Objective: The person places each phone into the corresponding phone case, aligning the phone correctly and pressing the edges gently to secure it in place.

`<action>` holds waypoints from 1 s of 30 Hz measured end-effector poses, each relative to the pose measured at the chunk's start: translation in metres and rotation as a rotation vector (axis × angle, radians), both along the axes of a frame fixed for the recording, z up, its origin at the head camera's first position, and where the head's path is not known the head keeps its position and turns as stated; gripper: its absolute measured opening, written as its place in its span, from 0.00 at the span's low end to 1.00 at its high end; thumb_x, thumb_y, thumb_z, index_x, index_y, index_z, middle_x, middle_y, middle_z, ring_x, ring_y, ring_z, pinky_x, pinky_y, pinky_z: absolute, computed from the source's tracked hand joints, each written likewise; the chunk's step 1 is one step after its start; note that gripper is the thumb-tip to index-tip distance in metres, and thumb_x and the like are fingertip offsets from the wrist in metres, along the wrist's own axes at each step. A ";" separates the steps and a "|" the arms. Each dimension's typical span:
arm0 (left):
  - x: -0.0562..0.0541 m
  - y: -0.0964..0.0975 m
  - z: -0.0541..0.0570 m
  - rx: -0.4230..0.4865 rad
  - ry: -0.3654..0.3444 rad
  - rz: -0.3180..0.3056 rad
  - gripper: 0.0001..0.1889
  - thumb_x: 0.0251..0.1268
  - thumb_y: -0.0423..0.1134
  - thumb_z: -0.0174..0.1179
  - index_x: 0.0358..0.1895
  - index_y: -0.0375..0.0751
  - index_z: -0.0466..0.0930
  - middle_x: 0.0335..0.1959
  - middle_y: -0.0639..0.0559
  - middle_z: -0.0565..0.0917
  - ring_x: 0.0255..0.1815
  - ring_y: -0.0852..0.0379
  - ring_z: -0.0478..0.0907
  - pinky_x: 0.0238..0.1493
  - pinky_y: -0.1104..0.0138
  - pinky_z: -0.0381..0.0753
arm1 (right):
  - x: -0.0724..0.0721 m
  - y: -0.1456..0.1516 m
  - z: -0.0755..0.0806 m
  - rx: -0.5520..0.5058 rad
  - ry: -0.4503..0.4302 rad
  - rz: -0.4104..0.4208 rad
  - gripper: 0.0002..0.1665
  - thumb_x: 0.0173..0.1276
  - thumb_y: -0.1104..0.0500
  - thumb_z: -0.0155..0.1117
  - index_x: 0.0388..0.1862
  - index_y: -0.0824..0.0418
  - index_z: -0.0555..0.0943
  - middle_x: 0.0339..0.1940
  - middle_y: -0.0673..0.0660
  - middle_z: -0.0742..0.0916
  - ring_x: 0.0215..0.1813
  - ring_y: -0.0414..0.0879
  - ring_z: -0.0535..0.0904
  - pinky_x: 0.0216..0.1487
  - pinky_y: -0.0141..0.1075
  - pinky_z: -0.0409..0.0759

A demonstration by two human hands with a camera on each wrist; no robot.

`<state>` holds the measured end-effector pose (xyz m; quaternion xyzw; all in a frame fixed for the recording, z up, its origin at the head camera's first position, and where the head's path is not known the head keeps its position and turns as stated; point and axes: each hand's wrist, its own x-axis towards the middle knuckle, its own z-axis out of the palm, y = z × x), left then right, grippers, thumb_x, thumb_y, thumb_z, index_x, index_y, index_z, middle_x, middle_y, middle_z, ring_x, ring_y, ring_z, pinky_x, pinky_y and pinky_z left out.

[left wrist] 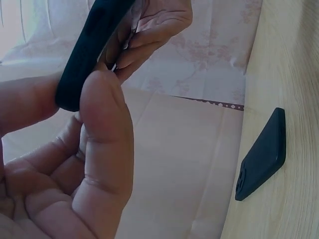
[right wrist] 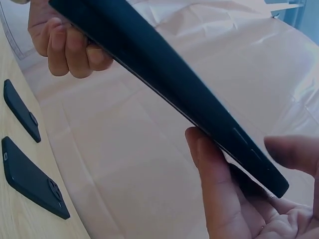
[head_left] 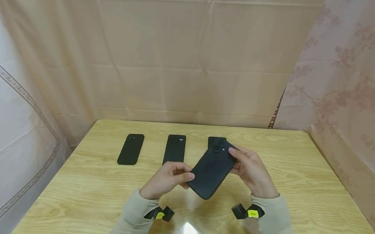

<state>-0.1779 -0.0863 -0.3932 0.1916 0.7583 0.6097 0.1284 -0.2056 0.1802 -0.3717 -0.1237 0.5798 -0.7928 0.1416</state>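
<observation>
Both hands hold a black smartphone (head_left: 212, 172) above the table, tilted, with its back and round camera ring turned up. My left hand (head_left: 169, 179) pinches its lower left corner between thumb and fingers, also seen close in the left wrist view. At the upper right corner my right hand (head_left: 253, 170) grips the phone, fingers beneath and thumb at the near side. The phone's long edge with side buttons shows in the right wrist view. Behind it lies another black phone (head_left: 213, 140), mostly hidden by the held one.
Two more black phones lie back-up on the wooden table (head_left: 81, 193): one with paired lenses (head_left: 131, 150) at the left, and one with a round camera (head_left: 174, 152) in the middle, partly behind the left hand. Beige cloth (head_left: 179, 56) hangs behind the table.
</observation>
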 end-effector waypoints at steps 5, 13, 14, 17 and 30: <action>0.000 0.000 0.001 -0.002 -0.001 0.015 0.12 0.68 0.35 0.60 0.44 0.26 0.82 0.36 0.42 0.85 0.28 0.61 0.81 0.38 0.66 0.86 | 0.000 0.000 -0.002 0.028 0.015 -0.025 0.11 0.76 0.58 0.55 0.42 0.53 0.86 0.33 0.48 0.90 0.35 0.40 0.88 0.41 0.35 0.87; 0.001 0.007 0.002 0.075 -0.086 0.171 0.10 0.67 0.36 0.60 0.42 0.29 0.81 0.31 0.54 0.82 0.31 0.59 0.80 0.38 0.65 0.84 | 0.002 -0.005 -0.002 -0.004 -0.006 -0.103 0.10 0.75 0.57 0.58 0.41 0.53 0.86 0.32 0.48 0.90 0.34 0.39 0.88 0.40 0.33 0.86; 0.000 0.008 0.002 0.090 -0.092 0.198 0.10 0.67 0.36 0.60 0.41 0.30 0.81 0.30 0.54 0.82 0.30 0.59 0.80 0.38 0.65 0.84 | 0.003 -0.006 -0.002 -0.016 -0.012 -0.117 0.10 0.75 0.57 0.58 0.40 0.53 0.87 0.32 0.48 0.91 0.33 0.39 0.88 0.40 0.32 0.86; 0.000 0.011 0.001 0.155 -0.105 0.274 0.10 0.68 0.37 0.61 0.42 0.31 0.81 0.30 0.54 0.82 0.30 0.58 0.81 0.39 0.65 0.84 | 0.004 -0.009 -0.001 -0.055 -0.037 -0.161 0.10 0.74 0.58 0.58 0.39 0.54 0.86 0.31 0.49 0.91 0.33 0.39 0.88 0.40 0.31 0.86; 0.002 0.016 0.000 0.399 -0.133 0.395 0.21 0.67 0.42 0.62 0.56 0.31 0.77 0.45 0.46 0.84 0.42 0.58 0.84 0.49 0.64 0.85 | 0.009 -0.024 0.001 -0.165 -0.131 -0.338 0.19 0.77 0.61 0.50 0.61 0.69 0.73 0.37 0.49 0.90 0.40 0.40 0.89 0.45 0.33 0.86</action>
